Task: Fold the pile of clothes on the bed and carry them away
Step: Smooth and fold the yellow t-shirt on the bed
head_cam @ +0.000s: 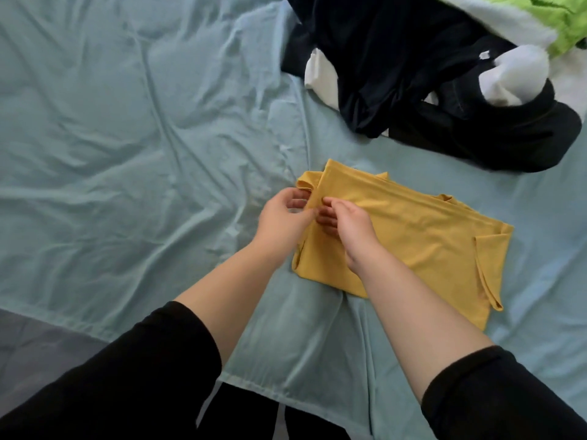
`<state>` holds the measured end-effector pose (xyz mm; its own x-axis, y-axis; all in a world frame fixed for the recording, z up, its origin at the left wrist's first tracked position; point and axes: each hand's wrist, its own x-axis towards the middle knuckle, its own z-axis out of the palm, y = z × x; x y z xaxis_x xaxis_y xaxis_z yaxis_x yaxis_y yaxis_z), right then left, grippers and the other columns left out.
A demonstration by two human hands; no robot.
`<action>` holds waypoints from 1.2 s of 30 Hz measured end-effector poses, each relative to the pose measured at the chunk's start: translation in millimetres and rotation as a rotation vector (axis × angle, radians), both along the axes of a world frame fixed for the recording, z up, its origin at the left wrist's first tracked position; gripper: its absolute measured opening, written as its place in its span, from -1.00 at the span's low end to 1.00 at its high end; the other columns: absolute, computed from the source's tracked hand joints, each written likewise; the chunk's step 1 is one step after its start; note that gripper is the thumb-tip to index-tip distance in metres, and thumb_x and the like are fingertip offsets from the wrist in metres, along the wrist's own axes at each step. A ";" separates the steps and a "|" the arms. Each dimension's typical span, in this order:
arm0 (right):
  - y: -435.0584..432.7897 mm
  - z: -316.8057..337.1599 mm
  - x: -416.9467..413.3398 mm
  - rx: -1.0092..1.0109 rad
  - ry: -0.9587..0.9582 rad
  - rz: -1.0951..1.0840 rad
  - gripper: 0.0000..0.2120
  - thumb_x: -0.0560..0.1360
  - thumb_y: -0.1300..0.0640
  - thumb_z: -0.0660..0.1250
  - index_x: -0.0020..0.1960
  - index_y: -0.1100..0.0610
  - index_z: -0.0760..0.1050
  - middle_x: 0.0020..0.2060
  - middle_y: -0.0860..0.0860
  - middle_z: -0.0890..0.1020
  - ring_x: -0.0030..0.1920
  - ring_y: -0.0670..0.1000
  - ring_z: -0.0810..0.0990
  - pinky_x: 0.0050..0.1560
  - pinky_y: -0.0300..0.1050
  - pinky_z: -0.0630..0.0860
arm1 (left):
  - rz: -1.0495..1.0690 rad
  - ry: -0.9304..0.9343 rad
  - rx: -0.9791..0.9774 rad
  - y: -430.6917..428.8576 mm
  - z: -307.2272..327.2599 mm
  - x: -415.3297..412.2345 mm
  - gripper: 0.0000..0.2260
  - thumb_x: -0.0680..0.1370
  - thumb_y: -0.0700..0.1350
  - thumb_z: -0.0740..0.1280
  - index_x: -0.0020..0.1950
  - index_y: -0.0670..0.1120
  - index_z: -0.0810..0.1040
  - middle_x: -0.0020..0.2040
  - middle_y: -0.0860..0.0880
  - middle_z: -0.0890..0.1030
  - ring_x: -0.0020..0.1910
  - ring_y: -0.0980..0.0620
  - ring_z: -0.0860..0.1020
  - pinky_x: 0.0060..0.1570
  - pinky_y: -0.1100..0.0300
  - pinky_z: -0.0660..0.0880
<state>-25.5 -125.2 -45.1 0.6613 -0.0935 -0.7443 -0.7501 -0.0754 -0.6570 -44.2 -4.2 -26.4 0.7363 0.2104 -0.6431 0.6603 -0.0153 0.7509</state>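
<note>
A mustard-yellow garment (422, 236) lies partly folded on the light blue bed sheet (127, 138), just right of centre. My left hand (282, 220) pinches its left edge near the top corner. Beside it, my right hand (352, 227) grips the same edge, fingers curled into the fabric. A thin strap of the garment hangs loose at its right side. At the top right lies the pile of unfolded clothes (413, 74): black garments, white pieces and a bright green one (559, 20).
The wrinkled sheet spreads wide to the left. Its near edge runs across the bottom, with grey bedding (38, 344) showing at the lower left. My black sleeves fill the bottom corners.
</note>
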 end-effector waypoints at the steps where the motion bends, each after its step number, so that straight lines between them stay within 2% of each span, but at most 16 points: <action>1: -1.7 0.4 1.7 0.021 0.030 -0.013 -0.69 0.65 0.01 0.10 0.14 0.11 0.56 -0.15 -0.03 0.68 -0.16 -0.08 0.63 -0.17 -0.23 0.54 | -0.021 0.024 -0.098 -4.4 1.0 -1.0 -0.81 0.50 -0.17 0.42 0.10 -0.02 0.58 -0.04 0.06 0.62 -0.24 0.12 0.58 -0.29 0.27 0.53; 3: -6.8 1.1 5.6 0.029 0.126 -0.024 -0.55 0.62 -0.19 0.06 0.20 0.10 0.53 0.02 0.00 0.67 0.00 -0.02 0.63 0.05 -0.11 0.55 | -0.068 0.098 -0.235 -13.0 0.5 -3.1 -0.76 0.55 -0.17 0.38 0.21 -0.04 0.56 0.06 0.00 0.64 -0.16 0.11 0.60 -0.18 0.21 0.57; 5: -11.2 3.0 9.4 0.016 0.179 -0.020 -0.41 0.53 -0.35 0.07 0.26 0.08 0.50 0.12 -0.01 0.62 0.12 0.00 0.58 0.21 -0.03 0.48 | -0.080 0.145 -0.234 -18.1 -1.5 -3.9 -0.73 0.59 -0.17 0.28 0.29 -0.05 0.53 0.09 -0.01 0.64 -0.06 0.11 0.60 -0.07 0.16 0.58; 7: -12.5 5.6 10.3 -0.032 0.056 0.072 -0.45 0.41 -0.43 0.19 0.03 0.02 0.57 -0.10 -0.12 0.65 -0.06 -0.09 0.60 0.05 -0.09 0.51 | -0.020 0.165 -0.236 -19.3 -1.6 -3.7 -0.71 0.61 -0.23 0.17 0.28 -0.04 0.51 0.04 -0.01 0.64 -0.03 0.10 0.61 -0.06 0.14 0.59; 9: -13.4 7.1 10.5 -0.222 -0.151 0.238 -0.61 0.37 -0.29 0.37 -0.19 0.04 0.50 -0.34 -0.16 0.55 -0.30 -0.14 0.49 -0.22 -0.25 0.44 | -0.026 0.165 -0.225 -18.6 -1.9 -4.5 -0.69 0.60 -0.26 0.11 0.24 0.00 0.50 0.07 -0.04 0.64 0.03 0.06 0.62 -0.02 0.10 0.60; 12: -20.3 2.4 19.5 -0.479 -0.291 0.312 -0.93 0.47 0.06 0.39 -0.11 0.01 0.49 -0.30 -0.17 0.52 -0.28 -0.16 0.48 -0.36 -0.43 0.32 | -0.138 0.147 -0.138 -16.2 -3.9 -7.5 -0.67 0.59 -0.25 0.13 0.29 -0.02 0.50 0.12 -0.02 0.63 0.02 0.08 0.62 -0.06 0.11 0.61; 14: -28.5 1.2 29.2 -0.497 -0.282 0.237 -0.93 0.50 0.14 0.36 -0.04 0.03 0.50 -0.26 -0.14 0.51 -0.26 -0.13 0.48 -0.34 -0.40 0.34 | -0.200 0.140 -0.038 -11.7 -5.9 -8.9 -0.72 0.59 -0.20 0.19 0.25 -0.01 0.54 0.07 0.01 0.65 -0.04 0.03 0.64 -0.07 0.07 0.62; 16: -34.6 6.9 36.2 -0.511 -0.307 0.174 -0.93 0.51 0.12 0.35 -0.02 0.03 0.49 -0.23 -0.10 0.52 -0.28 -0.15 0.49 -0.35 -0.40 0.37 | -0.242 0.134 0.070 -5.2 -7.6 -11.9 -0.81 0.57 -0.11 0.26 0.14 0.04 0.57 -0.06 0.07 0.63 -0.12 -0.01 0.63 -0.11 0.04 0.62; 19: -35.8 17.4 34.4 -0.416 -0.354 0.167 -0.90 0.56 0.05 0.28 -0.12 0.01 0.50 -0.29 -0.08 0.58 -0.35 -0.12 0.55 -0.32 -0.35 0.47 | -0.224 0.120 0.268 2.5 -10.0 -19.6 -0.93 0.52 0.01 0.35 -0.03 0.09 0.50 -0.14 0.11 0.56 -0.21 0.12 0.55 -0.25 0.13 0.49; 21: -27.4 21.7 27.9 -0.187 -0.177 0.253 -0.76 0.61 0.00 0.20 -0.12 0.08 0.55 -0.34 0.00 0.66 -0.40 -0.06 0.60 -0.36 -0.25 0.54 | -0.235 0.126 0.334 2.1 -10.6 -24.3 -0.81 0.49 0.08 0.40 0.00 0.09 0.45 -0.09 0.14 0.51 -0.17 0.18 0.51 -0.28 0.19 0.39; 23: -18.8 19.9 23.7 -0.026 0.046 0.331 -0.65 0.63 -0.06 0.14 -0.04 0.17 0.56 -0.30 0.08 0.70 -0.36 -0.01 0.66 -0.33 -0.22 0.60 | -0.318 0.132 0.415 -1.6 -10.8 -26.7 -0.74 0.48 0.06 0.42 0.08 0.09 0.43 -0.01 0.12 0.47 -0.13 0.14 0.49 -0.26 0.17 0.37; 26: -15.6 14.4 35.4 0.013 0.096 0.083 -0.64 0.65 -0.03 0.11 -0.01 0.22 0.52 -0.25 0.12 0.69 -0.28 0.03 0.69 -0.20 -0.15 0.62 | -0.392 0.123 0.492 -5.2 -12.5 -28.2 -0.71 0.48 0.00 0.41 0.15 0.09 0.41 0.07 0.11 0.41 -0.08 0.10 0.47 -0.27 0.15 0.38; 29: -20.2 16.1 48.1 -0.009 -0.048 -0.126 -0.78 0.63 0.06 0.19 -0.08 0.15 0.51 -0.23 0.09 0.67 -0.28 -0.01 0.66 -0.23 -0.18 0.60 | -0.409 0.128 0.472 -2.9 -11.9 -27.9 -0.70 0.47 -0.02 0.39 0.18 0.09 0.43 0.10 0.09 0.42 0.01 0.07 0.48 -0.23 0.12 0.46; 32: -20.6 21.2 38.2 -0.193 -0.112 0.022 -0.84 0.58 0.13 0.26 -0.15 0.12 0.53 -0.31 0.02 0.64 -0.35 -0.03 0.61 -0.36 -0.22 0.56 | -0.395 0.150 0.440 -4.2 -7.9 -27.9 -0.74 0.46 0.04 0.36 0.13 0.08 0.48 0.11 0.08 0.44 0.02 0.06 0.49 -0.12 0.06 0.53; 34: -13.1 20.4 30.0 -0.319 -0.094 0.151 -0.89 0.54 0.10 0.30 -0.07 0.14 0.55 -0.23 0.03 0.65 -0.23 0.04 0.62 -0.19 -0.09 0.61 | -0.382 0.176 0.463 -9.8 -6.1 -28.1 -0.73 0.45 0.14 0.36 0.08 0.06 0.49 0.10 0.06 0.43 0.05 0.05 0.47 -0.04 0.02 0.52; 36: 1.2 15.7 25.7 -0.417 -0.055 0.247 -0.70 0.49 -0.01 0.37 0.12 0.15 0.50 0.03 0.05 0.60 -0.01 0.07 0.58 0.01 -0.02 0.53 | -0.408 0.187 0.545 -17.5 -7.2 -29.0 -0.71 0.46 0.18 0.37 0.03 0.02 0.48 0.08 0.02 0.42 0.10 -0.01 0.44 0.01 0.00 0.49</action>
<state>0.2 -124.0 -29.4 0.7389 -0.2119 -0.6396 -0.6415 -0.5119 -0.5714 -73.2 -21.6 -33.6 0.7121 0.2697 -0.6483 0.6394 -0.6306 0.4400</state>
